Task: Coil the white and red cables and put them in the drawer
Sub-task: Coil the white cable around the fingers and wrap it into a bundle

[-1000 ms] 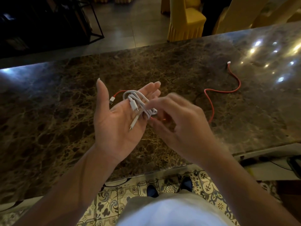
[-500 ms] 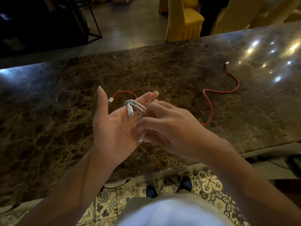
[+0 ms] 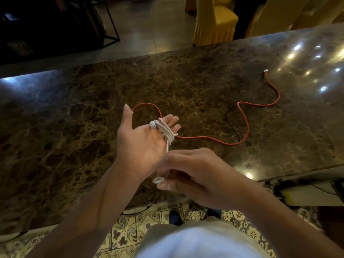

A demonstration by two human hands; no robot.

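Observation:
My left hand point(image 3: 141, 144) is held palm up over the marble counter, fingers straight, with the white cable point(image 3: 166, 130) wound in several loops around its fingers. One white plug sticks up by the index finger. My right hand point(image 3: 188, 175) sits nearer to me, below the left wrist, pinching the cable's free end, which runs taut from the loops down to it. The red cable point(image 3: 243, 118) lies uncoiled on the counter in a wavy line, from behind my left hand out to its white plug at the far right. No drawer is in view.
The dark marble counter point(image 3: 74, 127) spans the view; its near edge runs just below my hands. Yellow-covered chairs point(image 3: 214, 21) stand beyond its far edge. Patterned floor tiles, my shoes and some dark cords on the floor show below.
My right hand has drawn back toward me, pulling the white cable's free end tight from the loops. My left hand stays palm up.

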